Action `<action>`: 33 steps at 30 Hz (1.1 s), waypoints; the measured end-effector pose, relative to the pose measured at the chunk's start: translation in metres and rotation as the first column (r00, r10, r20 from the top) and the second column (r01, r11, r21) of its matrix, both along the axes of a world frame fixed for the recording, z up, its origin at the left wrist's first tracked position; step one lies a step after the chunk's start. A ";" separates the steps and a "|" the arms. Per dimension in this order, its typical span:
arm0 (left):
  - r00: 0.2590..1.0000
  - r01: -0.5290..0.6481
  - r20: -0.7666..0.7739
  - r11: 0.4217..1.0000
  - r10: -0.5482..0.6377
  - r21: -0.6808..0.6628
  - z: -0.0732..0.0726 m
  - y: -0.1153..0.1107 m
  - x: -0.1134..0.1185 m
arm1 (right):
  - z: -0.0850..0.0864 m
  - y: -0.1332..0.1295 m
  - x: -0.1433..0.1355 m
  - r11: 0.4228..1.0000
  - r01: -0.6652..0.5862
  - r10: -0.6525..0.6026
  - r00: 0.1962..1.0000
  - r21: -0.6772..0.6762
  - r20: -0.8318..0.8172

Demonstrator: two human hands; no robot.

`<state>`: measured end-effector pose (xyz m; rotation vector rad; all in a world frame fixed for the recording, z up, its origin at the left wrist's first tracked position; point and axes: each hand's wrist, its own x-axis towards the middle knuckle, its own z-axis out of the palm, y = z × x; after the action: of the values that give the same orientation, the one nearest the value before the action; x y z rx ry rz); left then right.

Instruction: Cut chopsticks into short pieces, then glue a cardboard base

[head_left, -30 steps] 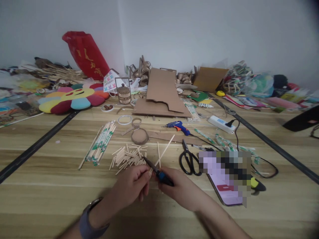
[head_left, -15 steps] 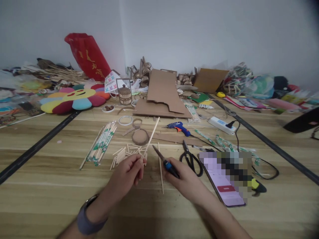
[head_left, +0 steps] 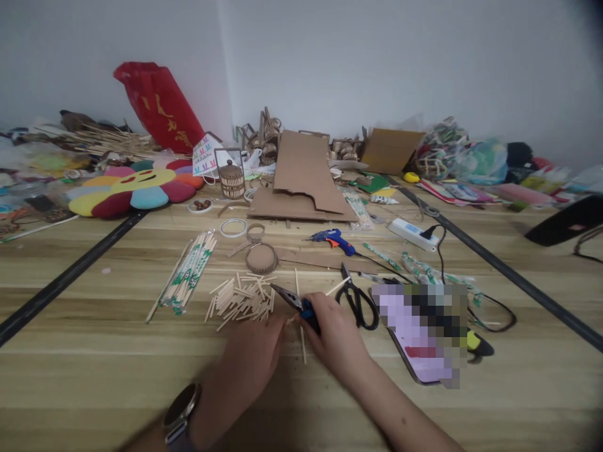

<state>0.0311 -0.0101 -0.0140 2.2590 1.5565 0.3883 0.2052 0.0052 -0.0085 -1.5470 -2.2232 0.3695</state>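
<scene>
My right hand is wrapped round blue-handled pliers, whose dark jaws point up and left over the table. Close beside it, my left hand is closed with its fingertips near the pliers' handle, on a thin wooden stick; its upper end shows beyond my right hand, the middle is hidden. Another wooden stick lies on the table beneath the pliers. A pile of short cut sticks lies just beyond my left hand.
Wrapped sticks lie left, a round cardboard piece beyond the pile. Black scissors, a phone, a blue glue gun and a power strip are on the right. Cardboard sheets stand behind.
My left hand has turned and moved right, close to my right hand. The held stick has swung from upright to leaning right, behind the right hand. The view has shifted slightly.
</scene>
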 end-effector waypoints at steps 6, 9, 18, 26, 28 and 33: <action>0.962 -0.027 -0.272 1.000 0.028 0.009 0.009 -0.005 0.010 | -0.002 -0.007 -0.011 0.995 0.101 -0.104 0.985 0.026 0.135; 0.948 -0.040 -0.317 0.999 0.034 -0.015 0.010 -0.007 0.013 | -0.003 -0.008 -0.014 0.994 0.106 -0.109 0.981 0.031 0.159; 0.746 0.282 0.665 0.886 0.039 -0.369 0.008 0.013 -0.019 | 0.014 0.006 0.017 0.972 -0.146 0.033 0.864 -0.186 -0.503; 0.465 0.304 0.765 0.731 0.446 -0.611 -0.001 0.013 -0.005 | 0.007 -0.009 0.000 0.989 -0.133 0.095 0.903 -0.062 -0.418; 0.467 0.309 0.760 0.721 0.453 -0.620 -0.003 0.012 -0.003 | 0.002 -0.010 -0.004 0.992 -0.118 0.090 0.917 -0.049 -0.388; 0.550 0.303 0.738 0.730 0.392 -0.613 -0.003 0.011 -0.003 | 0.000 -0.009 -0.005 0.988 -0.143 0.107 0.902 -0.056 -0.418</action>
<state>0.0283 0.0009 -0.0175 1.0988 0.9524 0.6518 0.2002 -0.0041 -0.0085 -1.2256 -1.9913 0.7652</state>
